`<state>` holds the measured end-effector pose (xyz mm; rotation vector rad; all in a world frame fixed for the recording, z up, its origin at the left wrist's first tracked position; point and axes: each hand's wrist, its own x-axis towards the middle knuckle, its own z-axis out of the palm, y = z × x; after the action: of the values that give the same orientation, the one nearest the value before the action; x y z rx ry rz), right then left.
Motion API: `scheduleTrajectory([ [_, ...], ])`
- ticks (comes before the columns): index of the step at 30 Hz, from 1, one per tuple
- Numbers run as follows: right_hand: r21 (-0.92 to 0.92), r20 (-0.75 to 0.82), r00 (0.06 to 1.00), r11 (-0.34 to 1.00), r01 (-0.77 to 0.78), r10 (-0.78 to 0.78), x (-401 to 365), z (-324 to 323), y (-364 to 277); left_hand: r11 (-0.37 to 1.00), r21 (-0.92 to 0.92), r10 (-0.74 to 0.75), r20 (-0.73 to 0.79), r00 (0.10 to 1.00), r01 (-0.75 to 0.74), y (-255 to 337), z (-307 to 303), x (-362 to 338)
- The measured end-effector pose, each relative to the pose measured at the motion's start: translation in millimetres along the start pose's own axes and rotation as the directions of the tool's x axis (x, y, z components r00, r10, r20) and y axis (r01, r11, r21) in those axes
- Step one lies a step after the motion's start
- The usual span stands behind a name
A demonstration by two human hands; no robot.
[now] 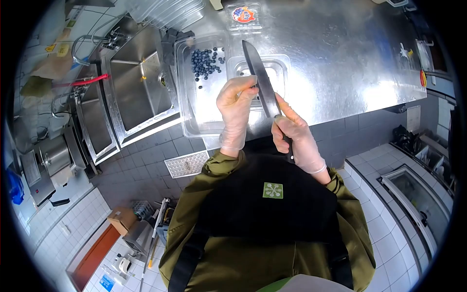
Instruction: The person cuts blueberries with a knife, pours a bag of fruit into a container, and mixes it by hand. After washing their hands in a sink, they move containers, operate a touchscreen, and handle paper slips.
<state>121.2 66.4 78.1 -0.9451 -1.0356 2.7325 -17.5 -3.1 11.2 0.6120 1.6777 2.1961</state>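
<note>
A large knife point(263, 80) points up and away, its blade over a small clear container point(282, 61). Gloved, my right hand point(293, 131) is wrapped round its black handle. My left hand point(237, 104), also gloved, is closed in a pinch beside the blade; whatever is between its fingertips is too small to make out. To its left, several blueberries point(206, 63) lie in a large clear plastic tray point(187, 109). A lidded clear punnet with a colourful label point(243, 15) sits at the back of the steel counter point(340, 58).
Stacked clear containers point(170, 12) stand at the back left, near a dark cloth point(172, 39). Left of the tray are steel sinks point(134, 90) with a red-handled tap point(92, 80). The counter's front edge point(360, 108) runs right of my right hand.
</note>
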Motion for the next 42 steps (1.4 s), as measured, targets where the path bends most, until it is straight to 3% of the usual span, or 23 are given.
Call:
scheduleTrajectory([
  [4,0.06,0.031,0.998,0.996,-0.061,0.059,1,-2,-4,0.999,-0.03,0.041,0.05,0.998,-0.04,-4,-4,2],
  [7,0.12,0.046,0.995,0.989,-0.088,0.083,2,-6,-4,0.993,0.07,0.086,0.12,0.989,-0.095,0,-4,4],
  [13,0.177,0.002,0.999,0.984,-0.037,0.038,5,-4,-3,0.973,0.216,0.063,0.093,0.994,-0.082,6,0,0],
  [19,0.131,0.067,0.995,0.988,-0.08,0.072,3,-5,-5,0.996,0.073,0.049,-0.007,0.999,-0.049,-3,4,-3],
  [22,0.141,0.074,0.995,0.987,-0.08,0.07,3,-4,-6,0.986,0.142,0.093,-0.022,0.995,-0.089,-3,5,-5],
  [28,0.199,0.083,0.991,0.972,-0.123,0.108,2,-8,-5,0.977,0.208,0.039,-0.018,0.999,-0.034,5,6,-5],
  [31,0.187,0.083,0.992,0.976,-0.11,0.096,1,-7,-4,0.994,0.103,-0.016,-0.076,0.997,0.024,2,8,-6],
  [34,0.162,0.054,0.994,0.981,-0.107,0.1,0,-6,-5,0.986,0.167,0.004,-0.033,0.999,0.001,0,2,-5],
  [40,0.008,0.006,0.998,0.998,-0.068,0.068,-6,0,-12,0.989,0.13,0.071,0.009,0.997,-0.072,-3,-2,-7],
  [42,-0.014,0.004,0.998,0.998,-0.067,0.067,-7,1,-11,0.995,0.098,0.033,-0.015,0.999,-0.031,-3,-4,-8],
])
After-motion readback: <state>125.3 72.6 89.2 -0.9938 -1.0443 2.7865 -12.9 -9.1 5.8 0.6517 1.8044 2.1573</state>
